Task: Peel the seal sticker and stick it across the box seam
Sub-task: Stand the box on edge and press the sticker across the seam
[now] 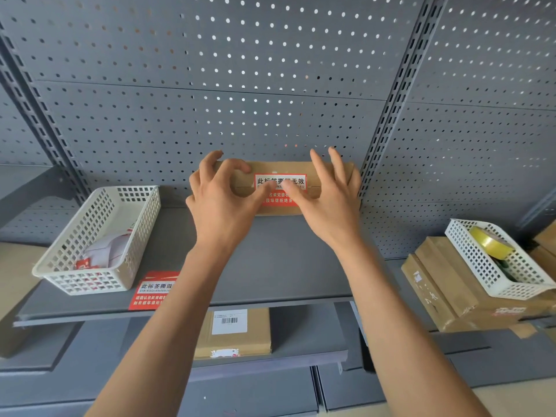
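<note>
Tape roll (491, 242) in right basket (481, 266)

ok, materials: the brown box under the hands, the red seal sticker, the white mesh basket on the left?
Brown box: corrugated cardboard by the look, matte, folded seam. Red seal sticker: printed label, slightly glossy, paper or film unclear. White mesh basket: likely moulded plastic, uniform square holes, smooth rim.
</note>
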Available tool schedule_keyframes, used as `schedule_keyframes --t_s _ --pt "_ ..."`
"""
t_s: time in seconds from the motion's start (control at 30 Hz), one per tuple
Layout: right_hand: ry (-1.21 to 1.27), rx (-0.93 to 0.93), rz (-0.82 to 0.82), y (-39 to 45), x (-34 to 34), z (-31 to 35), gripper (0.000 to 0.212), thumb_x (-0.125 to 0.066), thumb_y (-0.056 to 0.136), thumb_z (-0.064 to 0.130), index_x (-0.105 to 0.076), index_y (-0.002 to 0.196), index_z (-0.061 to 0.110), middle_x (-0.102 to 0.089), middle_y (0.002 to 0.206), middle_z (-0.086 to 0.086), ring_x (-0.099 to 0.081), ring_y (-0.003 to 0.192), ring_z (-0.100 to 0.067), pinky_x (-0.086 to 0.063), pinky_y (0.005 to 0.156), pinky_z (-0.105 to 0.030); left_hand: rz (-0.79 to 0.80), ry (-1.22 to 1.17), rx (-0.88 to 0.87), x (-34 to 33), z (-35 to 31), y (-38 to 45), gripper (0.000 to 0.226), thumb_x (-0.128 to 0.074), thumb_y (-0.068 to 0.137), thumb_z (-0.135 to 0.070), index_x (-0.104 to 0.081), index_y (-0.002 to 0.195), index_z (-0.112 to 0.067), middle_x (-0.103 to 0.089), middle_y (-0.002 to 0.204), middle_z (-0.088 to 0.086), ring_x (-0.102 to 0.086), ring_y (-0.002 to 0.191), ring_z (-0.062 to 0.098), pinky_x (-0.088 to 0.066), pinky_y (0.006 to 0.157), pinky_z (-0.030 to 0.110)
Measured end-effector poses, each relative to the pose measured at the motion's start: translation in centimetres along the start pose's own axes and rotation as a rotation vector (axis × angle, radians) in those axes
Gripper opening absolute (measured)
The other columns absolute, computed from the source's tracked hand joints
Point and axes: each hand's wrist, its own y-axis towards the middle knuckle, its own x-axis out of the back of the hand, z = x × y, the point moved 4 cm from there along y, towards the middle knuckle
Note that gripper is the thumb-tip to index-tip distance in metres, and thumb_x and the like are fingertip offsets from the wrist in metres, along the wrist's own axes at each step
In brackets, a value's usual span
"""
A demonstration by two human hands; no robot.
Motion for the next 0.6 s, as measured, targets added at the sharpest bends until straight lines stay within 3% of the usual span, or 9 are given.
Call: schedule_keyframes --t_s 0.13,0.27,0.43,0.6 --pt "-0.074 0.028 -0.052 0.1 -0.3 0.0 0.087 -0.053 0.079 0.081 -0.03 0.154 0.042 -0.015 0.167 0.013 -0.012 0.15 -0.038 -0.031 0.112 -0.059 -0.001 0.045 0.014 -0.5 -0.2 0.4 0.053 -0.076 0.067 -0.071 -0.061 0.104 -0.035 -0.04 0.147 -0.008 -0.036 0.135 0.024 -0.036 0.099 0.051" --pt "-0.013 0.04 -0.024 0.3 -0.1 -0.3 0.077 -0.055 0.085 0.073 -0.033 0.153 0.042 -0.015 0.167 0.014 -0.008 0.151 -0.035 -0.025 0.115 -0.061 0.002 0.023 0.007 -0.4 0.2 0.6 0.043 -0.079 0.072 -0.058 -0.062 0.103 -0.034 -0.041 0.147 -0.008 -0.036 0.133 0.023 -0.033 0.096 0.047" --pt "0.021 0.054 -0.033 0.6 0.0 -0.4 0.07 -0.047 0.085 0.068 -0.043 0.148 0.04 -0.022 0.165 0.012 -0.016 0.148 -0.033 -0.028 0.113 -0.063 0.007 -0.012 0.013 -0.2 0.4 0.8 0.032 -0.078 0.077 -0.05 -0.064 0.101 -0.036 -0.043 0.144 -0.01 -0.038 0.13 0.021 -0.034 0.096 0.045" --pt "0.062 0.069 -0.026 1.0 0.1 -0.9 0.057 -0.056 0.094 0.054 -0.045 0.148 0.038 -0.025 0.163 0.012 -0.018 0.147 -0.032 -0.029 0.113 -0.063 0.013 -0.051 0.025 -0.1 0.6 0.9 0.026 -0.078 0.079 -0.045 -0.066 0.1 -0.036 -0.044 0.142 -0.012 -0.039 0.128 0.02 -0.034 0.101 0.045"
